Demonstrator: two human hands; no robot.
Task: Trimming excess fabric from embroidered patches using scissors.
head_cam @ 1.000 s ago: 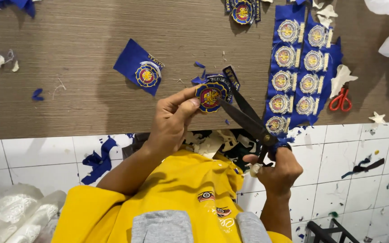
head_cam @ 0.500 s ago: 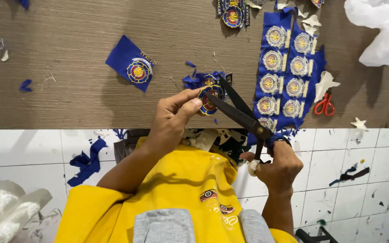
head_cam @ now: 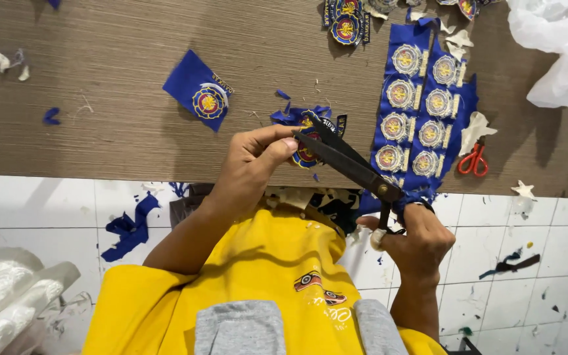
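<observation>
Head view: left hand (head_cam: 248,167) pinching round blue patch (head_cam: 305,155), right hand (head_cam: 415,240) squeezing black scissors (head_cam: 350,164), blades cutting it above bench (head_cam: 100,79).

Small red scissors (head_cam: 473,160) beside badge strips (head_cam: 422,118)

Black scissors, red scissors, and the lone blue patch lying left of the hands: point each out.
Black scissors (head_cam: 353,164): head view, on the blades near the pivot.
Red scissors (head_cam: 473,161): head view, on the handles.
Blue patch (head_cam: 198,90): head view, on the cloth beside its round emblem.
</observation>
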